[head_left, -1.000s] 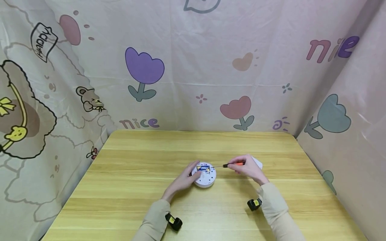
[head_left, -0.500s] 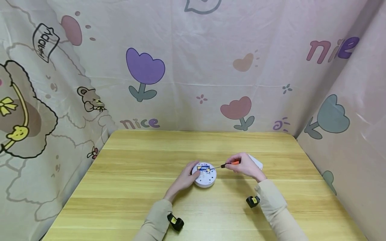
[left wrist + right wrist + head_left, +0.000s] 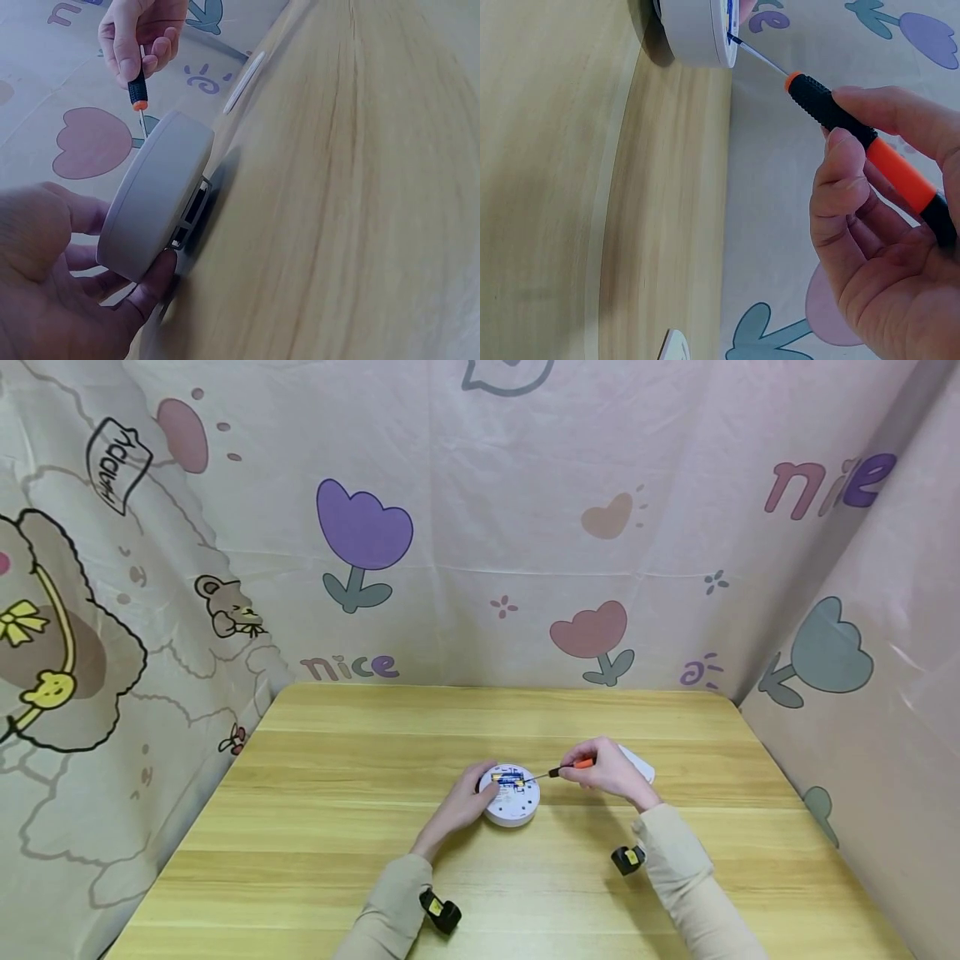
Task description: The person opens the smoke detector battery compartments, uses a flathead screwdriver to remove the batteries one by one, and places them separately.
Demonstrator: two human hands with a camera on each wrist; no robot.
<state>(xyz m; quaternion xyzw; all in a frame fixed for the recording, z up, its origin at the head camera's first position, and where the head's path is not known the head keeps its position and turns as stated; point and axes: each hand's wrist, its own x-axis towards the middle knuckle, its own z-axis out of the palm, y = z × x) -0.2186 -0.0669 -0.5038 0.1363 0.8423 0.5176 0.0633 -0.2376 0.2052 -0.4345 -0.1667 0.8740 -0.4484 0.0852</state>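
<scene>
A round white smoke alarm (image 3: 514, 812) is held back side up, just above the table, with several blue-and-yellow batteries (image 3: 507, 778) in the recess on its upper face. My left hand (image 3: 463, 802) grips its left side, thumb over the top face in the head view. Underneath, the left wrist view shows a slotted vent (image 3: 193, 214). My right hand (image 3: 609, 770) pinches a screwdriver (image 3: 831, 106) with an orange-and-black handle. Its thin shaft slants down to the left, and the tip is at the recess, by the batteries' right end.
A white cover-like piece (image 3: 639, 763) lies on the wooden table (image 3: 360, 827) behind my right hand. Black wrist cameras hang at both sleeves, the left one (image 3: 441, 912) low over the table. A patterned curtain (image 3: 480, 527) stands behind the table and along both sides.
My right hand has shifted slightly left, bringing the screwdriver tip from the alarm's right edge in to the batteries. The left hand keeps its grip and the alarm stays almost where it was.
</scene>
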